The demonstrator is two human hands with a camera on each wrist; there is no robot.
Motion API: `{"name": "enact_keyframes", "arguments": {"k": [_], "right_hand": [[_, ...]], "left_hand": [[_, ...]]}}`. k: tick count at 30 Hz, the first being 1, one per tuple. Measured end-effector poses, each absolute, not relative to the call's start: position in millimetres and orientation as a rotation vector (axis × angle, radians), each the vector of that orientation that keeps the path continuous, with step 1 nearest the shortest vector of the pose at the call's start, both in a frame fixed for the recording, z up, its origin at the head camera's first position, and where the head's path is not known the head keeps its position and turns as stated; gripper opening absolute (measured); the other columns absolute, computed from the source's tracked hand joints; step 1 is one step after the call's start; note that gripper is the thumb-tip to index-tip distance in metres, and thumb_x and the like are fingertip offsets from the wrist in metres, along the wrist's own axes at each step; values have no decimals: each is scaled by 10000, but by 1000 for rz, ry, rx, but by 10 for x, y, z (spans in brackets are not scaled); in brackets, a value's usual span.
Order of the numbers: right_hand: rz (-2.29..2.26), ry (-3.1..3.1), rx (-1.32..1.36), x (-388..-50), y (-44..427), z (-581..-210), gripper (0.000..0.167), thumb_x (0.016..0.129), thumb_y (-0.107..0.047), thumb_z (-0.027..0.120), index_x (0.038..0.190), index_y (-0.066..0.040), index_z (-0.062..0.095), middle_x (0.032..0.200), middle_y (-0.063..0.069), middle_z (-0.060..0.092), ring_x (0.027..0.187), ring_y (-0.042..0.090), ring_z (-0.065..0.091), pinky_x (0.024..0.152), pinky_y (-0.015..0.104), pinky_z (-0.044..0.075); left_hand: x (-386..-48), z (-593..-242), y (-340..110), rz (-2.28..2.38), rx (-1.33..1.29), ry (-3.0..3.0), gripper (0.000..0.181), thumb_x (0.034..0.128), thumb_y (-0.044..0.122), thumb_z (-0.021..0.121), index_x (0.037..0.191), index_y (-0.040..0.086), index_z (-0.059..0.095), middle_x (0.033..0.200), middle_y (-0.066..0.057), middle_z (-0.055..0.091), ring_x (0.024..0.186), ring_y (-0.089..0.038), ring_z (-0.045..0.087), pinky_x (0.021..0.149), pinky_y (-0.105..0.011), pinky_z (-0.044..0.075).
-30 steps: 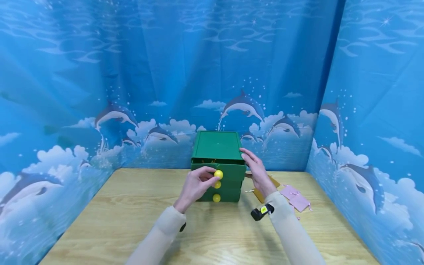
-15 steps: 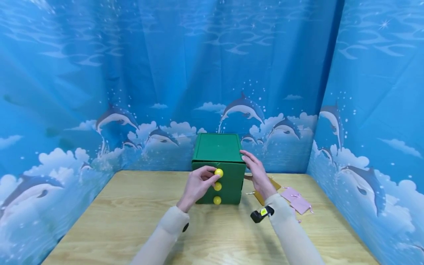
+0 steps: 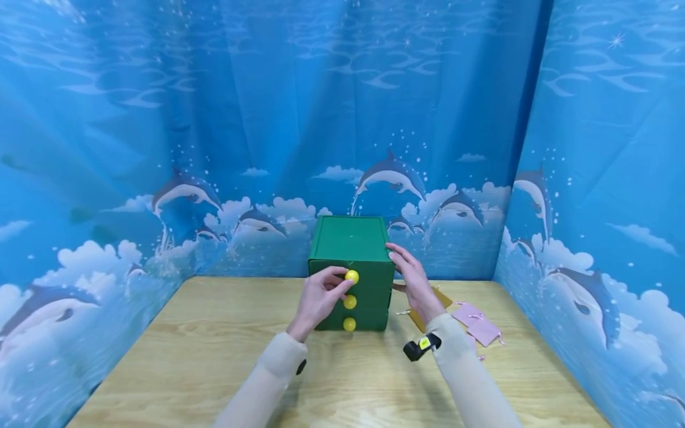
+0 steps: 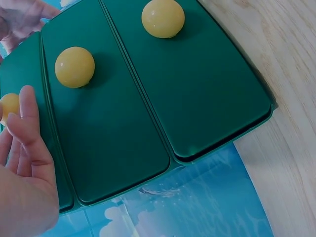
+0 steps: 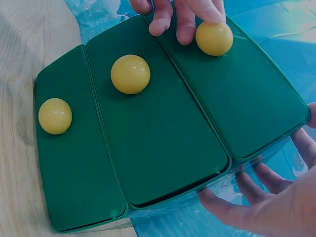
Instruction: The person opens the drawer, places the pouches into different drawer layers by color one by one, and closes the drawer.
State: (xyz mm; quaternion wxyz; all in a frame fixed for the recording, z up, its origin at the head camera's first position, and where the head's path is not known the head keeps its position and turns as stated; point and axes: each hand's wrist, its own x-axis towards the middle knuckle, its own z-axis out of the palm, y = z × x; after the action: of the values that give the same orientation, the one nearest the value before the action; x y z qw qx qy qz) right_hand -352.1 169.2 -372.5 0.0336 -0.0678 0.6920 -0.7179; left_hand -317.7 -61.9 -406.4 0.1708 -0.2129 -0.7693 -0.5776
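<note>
A green three-drawer box point(image 3: 353, 238) stands on the table, with all its drawer fronts flush with the body. Each front carries a round yellow knob: top point(image 3: 351, 277), middle point(image 3: 350, 302) and bottom point(image 3: 349, 324). My left hand point(image 3: 316, 299) pinches the top knob between thumb and fingers. Steadying against the box's right side, my right hand point(image 3: 417, 284) has its fingers extended and spread along the top edge and side wall. In the right wrist view, the left thumb lies on the top knob, and the right fingertips point(image 5: 222, 207) touch the side wall.
Right of the box, partly behind my right forearm, lie a mustard-yellow pouch point(image 3: 417, 320) and pink drawstring pouches point(image 3: 484, 331). The wooden table point(image 3: 214, 345) meets a blue dolphin-print curtain point(image 3: 257, 148) at the back and sides.
The top drawer, slightly out a second ago with a dark gap under the lid, has slid back into the box. My left hand moved with its knob; the right hand stayed on the side.
</note>
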Motion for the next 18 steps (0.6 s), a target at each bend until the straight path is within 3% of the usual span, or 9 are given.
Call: {"name": "enact_keyframes", "arguments": {"k": [12, 18], "right_hand": [[-2196, 2130, -222, -3528, 1701, -3736, 466, 1039, -400, 459, 1480, -250, 431, 1617, 13, 237, 1468, 377, 239, 1062, 667, 341], [-2180, 2149, -266, -3519, 1721, -3734, 486, 1035, -431, 454, 1488, -259, 415, 1619, 13, 231, 1476, 370, 228, 1062, 670, 337]], "left_hand": [[-3168, -4082, -616, -1600, -621, -2186, 242, 917, 273, 705, 1138, 176, 692, 877, -120, 730, 643, -284, 693, 625, -465, 584], [-3193, -4088, -607, -1535, -650, -2156, 222, 922, 261, 699, 1125, 171, 697, 870, -57, 726, 645, -260, 697, 605, -388, 588]]}}
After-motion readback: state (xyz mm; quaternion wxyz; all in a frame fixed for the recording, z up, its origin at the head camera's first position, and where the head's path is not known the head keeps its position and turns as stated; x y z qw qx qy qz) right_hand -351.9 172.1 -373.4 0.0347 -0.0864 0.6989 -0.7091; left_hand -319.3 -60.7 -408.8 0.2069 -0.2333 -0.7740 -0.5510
